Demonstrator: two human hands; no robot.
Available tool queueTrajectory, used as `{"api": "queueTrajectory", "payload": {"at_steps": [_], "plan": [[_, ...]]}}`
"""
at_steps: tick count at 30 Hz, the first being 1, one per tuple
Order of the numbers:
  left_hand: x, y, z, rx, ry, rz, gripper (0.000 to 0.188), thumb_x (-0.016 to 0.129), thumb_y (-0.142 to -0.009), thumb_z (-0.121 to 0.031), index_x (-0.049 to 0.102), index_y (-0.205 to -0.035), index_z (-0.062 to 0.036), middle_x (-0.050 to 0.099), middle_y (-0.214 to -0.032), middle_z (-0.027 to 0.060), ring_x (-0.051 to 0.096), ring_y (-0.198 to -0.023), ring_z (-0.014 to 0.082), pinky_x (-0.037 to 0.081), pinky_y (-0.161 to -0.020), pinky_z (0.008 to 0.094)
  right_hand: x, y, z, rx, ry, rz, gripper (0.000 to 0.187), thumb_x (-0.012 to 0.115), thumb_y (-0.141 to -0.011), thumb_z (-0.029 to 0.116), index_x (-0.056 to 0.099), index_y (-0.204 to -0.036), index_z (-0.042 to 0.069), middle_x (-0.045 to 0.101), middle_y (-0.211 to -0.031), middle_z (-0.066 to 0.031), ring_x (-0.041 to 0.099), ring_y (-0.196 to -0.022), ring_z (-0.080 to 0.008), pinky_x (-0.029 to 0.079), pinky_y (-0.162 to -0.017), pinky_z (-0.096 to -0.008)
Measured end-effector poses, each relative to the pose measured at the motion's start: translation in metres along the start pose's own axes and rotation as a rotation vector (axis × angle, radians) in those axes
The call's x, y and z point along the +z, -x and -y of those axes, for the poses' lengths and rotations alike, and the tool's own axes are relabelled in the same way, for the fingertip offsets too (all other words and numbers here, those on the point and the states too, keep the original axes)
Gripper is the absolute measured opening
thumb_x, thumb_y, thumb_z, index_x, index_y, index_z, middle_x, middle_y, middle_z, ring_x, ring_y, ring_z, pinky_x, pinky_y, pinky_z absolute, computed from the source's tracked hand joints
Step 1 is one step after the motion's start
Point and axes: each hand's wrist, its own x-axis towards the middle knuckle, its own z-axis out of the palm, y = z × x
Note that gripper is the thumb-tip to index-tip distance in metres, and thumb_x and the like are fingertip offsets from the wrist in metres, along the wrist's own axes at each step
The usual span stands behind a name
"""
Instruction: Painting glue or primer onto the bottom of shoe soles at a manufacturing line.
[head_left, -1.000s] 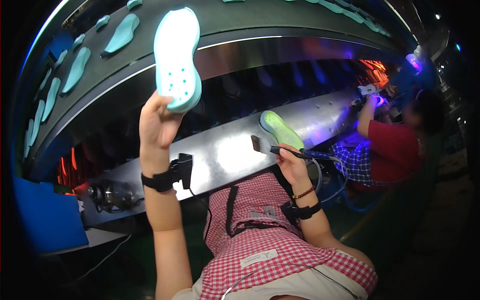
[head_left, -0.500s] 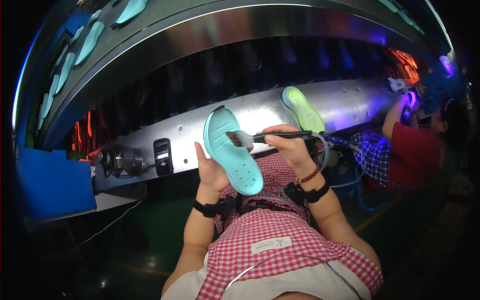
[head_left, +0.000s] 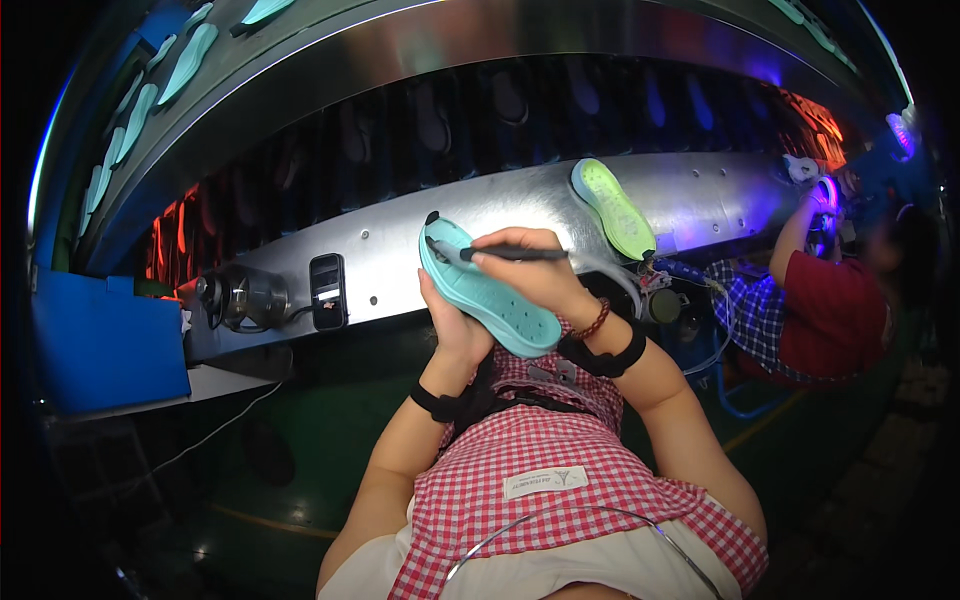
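The turquoise sole (head_left: 485,300) is in my left hand (head_left: 458,335), tilted, with its far end showing over the metal bench (head_left: 400,255) and its holed end nearer to me. My left palm supports this sole from below, and the thumb lies along its left edge; the other fingers are hidden under it, so I cannot tell how they are bent. My right hand (head_left: 545,265) is above the same sole and pinches the black handle of a brush (head_left: 515,254). The bristles reach the inner face of the sole, close to its far end.

To the right of the turquoise sole and farther from me, a yellow-green sole (head_left: 615,210) lies on the bench. To the left of the turquoise sole there is a black phone-like device (head_left: 327,291), and farther left a glass pot (head_left: 255,297). Well to the right of the turquoise sole, a co-worker (head_left: 835,310) in a red top works in purple light.
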Motion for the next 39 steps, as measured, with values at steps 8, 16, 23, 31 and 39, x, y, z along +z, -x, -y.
{"api": "queueTrajectory", "payload": {"at_steps": [8, 16, 23, 31, 39], "plan": [[-0.023, -0.005, -0.046, 0.097, -0.162, 0.094, 0.075, 0.017, -0.084, -0.066, 0.046, -0.116, -0.0044, 0.058, -0.098, 0.0157, 0.057, -0.089, 0.0272, 0.048, -0.078, 0.0393, -0.037, 0.04, 0.026, 0.034, 0.347, 0.529, 0.02, 0.069, -0.068, 0.009, 0.068, -0.087, 0.005, 0.065, -0.073, -0.0112, 0.062, -0.065, -0.0159, 0.048, -0.059, -0.0253], [0.005, 0.014, -0.029, -0.154, 0.094, 0.269, 0.077, 0.017, -0.083, -0.067, 0.045, -0.12, -0.0062, 0.056, -0.106, 0.0185, 0.057, -0.092, 0.0297, 0.048, -0.08, 0.0424, -0.024, 0.019, 0.05, 0.068, -0.076, 0.193, 0.018, 0.067, -0.074, 0.008, 0.065, -0.091, 0.001, 0.065, -0.085, -0.0073, 0.059, -0.076, -0.0083, 0.047, -0.069, -0.0207], [0.013, 0.015, -0.031, -0.023, 0.087, 0.141, 0.077, 0.015, -0.083, -0.067, 0.043, -0.121, -0.0069, 0.058, -0.101, 0.0154, 0.058, -0.087, 0.0289, 0.048, -0.079, 0.0399, -0.029, 0.026, 0.053, 0.066, -0.267, 0.118, 0.018, 0.068, -0.073, 0.009, 0.067, -0.09, 0.001, 0.066, -0.081, -0.0084, 0.061, -0.071, -0.0097, 0.048, -0.067, -0.0215], [0.022, 0.006, -0.042, 0.319, -0.087, 0.121, 0.08, 0.01, -0.081, -0.068, 0.044, -0.118, -0.0052, 0.058, -0.092, 0.0187, 0.058, -0.08, 0.0292, 0.049, -0.072, 0.0405, -0.036, 0.031, 0.05, -0.17, 0.021, 0.159, 0.017, 0.065, -0.074, 0.001, 0.066, -0.09, 0.001, 0.066, -0.083, -0.0087, 0.061, -0.072, -0.01, 0.049, -0.065, -0.0206], [0.026, 0.005, -0.054, 0.39, -0.045, 0.19, 0.082, 0.011, -0.08, -0.07, 0.044, -0.118, -0.0051, 0.058, -0.092, 0.0187, 0.058, -0.081, 0.0288, 0.049, -0.072, 0.0396, -0.042, 0.041, 0.043, -0.18, -0.1, 0.196, 0.018, 0.065, -0.075, 0.002, 0.064, -0.092, -0.002, 0.065, -0.088, -0.0112, 0.061, -0.079, -0.0133, 0.049, -0.073, -0.0241]]}}
